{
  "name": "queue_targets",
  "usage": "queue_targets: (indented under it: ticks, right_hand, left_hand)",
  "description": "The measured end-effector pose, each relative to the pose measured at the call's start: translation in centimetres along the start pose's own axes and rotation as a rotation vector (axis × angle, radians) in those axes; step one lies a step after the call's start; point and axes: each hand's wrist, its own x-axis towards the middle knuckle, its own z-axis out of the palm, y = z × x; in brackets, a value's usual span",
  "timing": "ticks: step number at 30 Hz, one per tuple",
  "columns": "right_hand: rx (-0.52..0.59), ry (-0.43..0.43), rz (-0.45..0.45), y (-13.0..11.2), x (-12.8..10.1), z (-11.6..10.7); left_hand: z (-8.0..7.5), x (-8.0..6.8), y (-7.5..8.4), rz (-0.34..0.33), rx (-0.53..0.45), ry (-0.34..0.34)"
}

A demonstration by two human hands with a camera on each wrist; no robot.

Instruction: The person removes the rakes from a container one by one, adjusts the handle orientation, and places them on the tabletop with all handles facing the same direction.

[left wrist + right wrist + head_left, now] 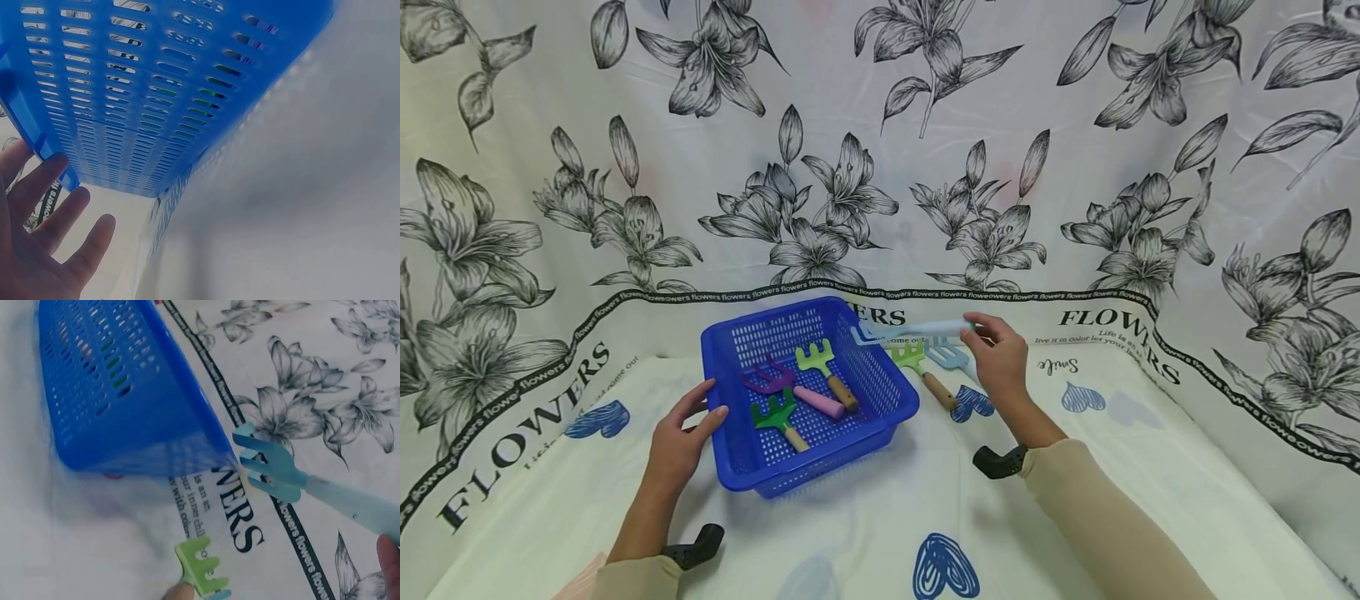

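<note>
A blue slotted basket [790, 475] stands on the cloth-covered table. In it lie a purple rake with a pink handle [790, 387], a light green rake [827, 371] and a dark green rake [778, 417]. My left hand [707, 404] rests with straight fingers against the basket's near left rim; in the left wrist view its fingers [50, 231] spread beside the basket wall [156, 81]. My right hand [988, 337] pinches the handle of a pale blue rake [910, 330], held in the air with its tines over the basket's far right corner [119, 394]. The right wrist view shows that pale blue rake [281, 472].
On the table right of the basket lie a lime rake with a wooden handle [921, 367] and a blue rake [950, 357], partly behind my right hand. The lime rake [200, 565] shows below. A floral cloth [925, 167] hangs as a backdrop close behind.
</note>
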Motion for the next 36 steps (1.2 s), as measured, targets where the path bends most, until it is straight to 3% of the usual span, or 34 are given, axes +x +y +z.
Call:
queue_targets:
  ticks: [12, 19, 29, 36]
  right_hand:
    - [-0.158, 0.129, 0.103, 3.2, -0.1, -4.1]
    - [-0.265, 0.173, 0.108, 4.9, -0.3, -5.5]
    - [-0.302, 0.221, 0.144, 6.9, -0.7, -7.8]
    - [-0.335, 0.261, 0.238, 7.9, -0.4, -8.9]
  left_hand:
    - [0.2, 0.0, -0.1, -0.005, -0.004, 0.008]
    - [0.1, 0.0, -0.1, -0.006, -0.007, 0.012]
    - [0.2, 0.1, -0.3, -0.009, -0.011, 0.013]
    - [0.2, 0.1, -0.4, -0.007, -0.011, 0.014]
